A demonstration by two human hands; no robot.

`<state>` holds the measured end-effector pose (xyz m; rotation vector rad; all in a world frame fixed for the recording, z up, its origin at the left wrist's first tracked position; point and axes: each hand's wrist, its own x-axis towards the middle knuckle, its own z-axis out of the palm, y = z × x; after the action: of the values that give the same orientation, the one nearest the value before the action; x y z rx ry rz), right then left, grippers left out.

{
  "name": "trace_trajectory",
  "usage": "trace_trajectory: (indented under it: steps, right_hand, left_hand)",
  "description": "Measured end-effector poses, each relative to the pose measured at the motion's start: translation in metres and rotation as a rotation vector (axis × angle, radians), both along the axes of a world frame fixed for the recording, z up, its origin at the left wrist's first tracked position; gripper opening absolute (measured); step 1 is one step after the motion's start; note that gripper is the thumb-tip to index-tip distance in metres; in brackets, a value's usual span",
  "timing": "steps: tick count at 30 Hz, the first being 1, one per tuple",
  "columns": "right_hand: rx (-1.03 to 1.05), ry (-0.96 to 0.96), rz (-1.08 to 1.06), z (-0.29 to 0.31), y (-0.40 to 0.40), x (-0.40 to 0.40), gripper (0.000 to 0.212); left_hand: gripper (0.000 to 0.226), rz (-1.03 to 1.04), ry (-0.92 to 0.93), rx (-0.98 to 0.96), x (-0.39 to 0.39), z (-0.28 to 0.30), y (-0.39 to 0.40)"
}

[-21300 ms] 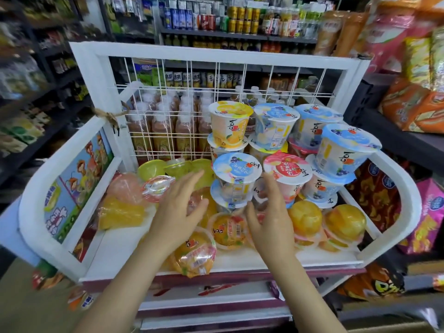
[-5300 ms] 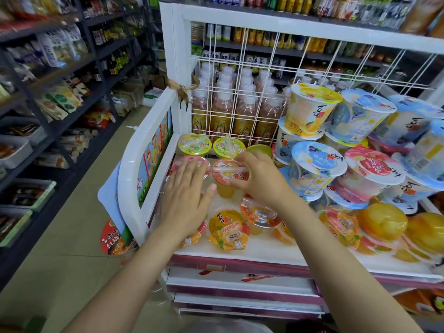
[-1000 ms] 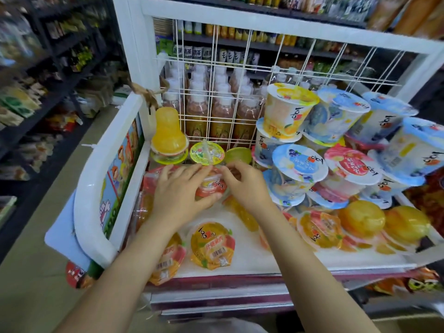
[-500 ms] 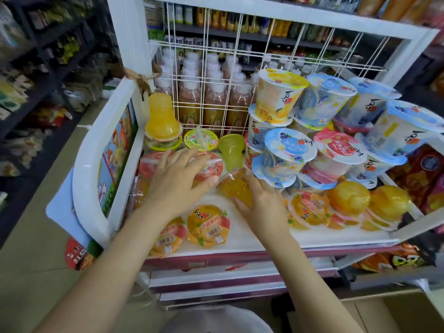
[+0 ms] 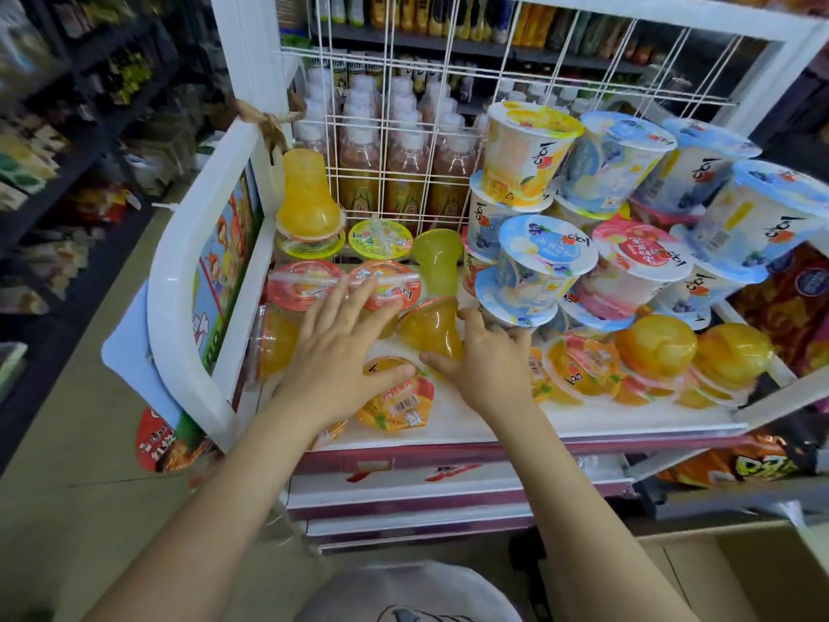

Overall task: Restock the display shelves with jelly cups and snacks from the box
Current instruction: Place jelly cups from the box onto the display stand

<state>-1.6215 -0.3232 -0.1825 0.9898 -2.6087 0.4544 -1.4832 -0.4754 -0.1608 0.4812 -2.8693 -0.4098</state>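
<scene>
Head view: nearest, a cardboard box (image 5: 717, 572) at lower right (contents not visible). On the white shelf (image 5: 471, 424), left hand (image 5: 334, 352) lies flat, fingers spread, over red-lidded jelly cups (image 5: 386, 285), prob. steadying the row. Right hand (image 5: 489, 361) curls round an upturned orange jelly cup (image 5: 430, 327), thumb at its near rim, likely to stand it w/ the others. Farther right, tall stacked tubs (image 5: 547, 267); beyond the wire grid (image 5: 403, 127), bottles (image 5: 403, 172).
</scene>
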Motion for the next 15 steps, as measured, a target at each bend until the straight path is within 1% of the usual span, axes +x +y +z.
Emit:
trace_trajectory:
  steps: [3,7,9,10,13,15]
  right_hand:
    - [-0.026,-0.078,0.004,0.001,0.002,0.0,0.07]
    - [-0.17,-0.274,0.009,0.01,0.004,0.001,0.057]
    - [-0.217,-0.319,0.012,0.013,0.007,0.003,0.052]
    - [-0.239,-0.301,0.014,0.012,0.008,0.005,0.051]
    - [-0.303,-0.162,0.024,0.005,0.011,0.01,0.048]
    - [-0.318,-0.121,0.034,0.002,0.012,0.013,0.047]
  left_hand:
    - [0.081,-0.003,0.014,0.017,-0.001,-0.001,0.0]
    - [0.082,-0.003,0.005,0.029,-0.001,-0.001,-0.001]
    - [0.083,0.0,-0.001,0.034,-0.001,-0.001,-0.001]
    - [0.083,0.0,-0.001,0.036,-0.001,-0.002,-0.002]
    - [0.083,0.001,0.0,0.033,-0.002,-0.003,-0.002]
    - [0.084,0.001,0.002,0.034,-0.002,-0.003,-0.002]
